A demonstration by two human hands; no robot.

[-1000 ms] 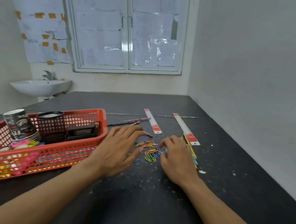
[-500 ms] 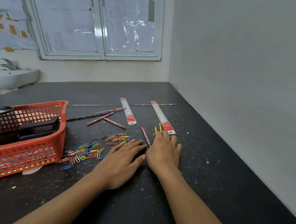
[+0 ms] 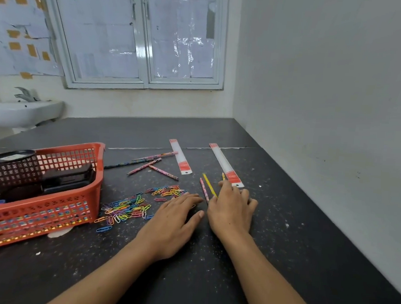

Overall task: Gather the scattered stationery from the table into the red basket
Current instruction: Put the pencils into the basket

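Yellow pencil [image 3: 208, 183] touches flat right hand [image 3: 232, 211]; left hand [image 3: 173, 223] flat

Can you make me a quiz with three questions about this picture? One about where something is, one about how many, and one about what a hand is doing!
1. Where does the red basket stand?
A. at the left of the table
B. on the window sill
C. against the right wall

2. How many white rulers with red ends lie on the table?
A. one
B. two
C. four

3. What is the left hand doing?
A. gripping a ruler
B. reaching into the basket
C. lying flat on the table, fingers straight

Answers:
1 A: the basket sits on the table's left side, next to the loose paper clips.
2 B: two rulers lie side by side past the hands.
3 C: its palm faces down and it holds nothing.
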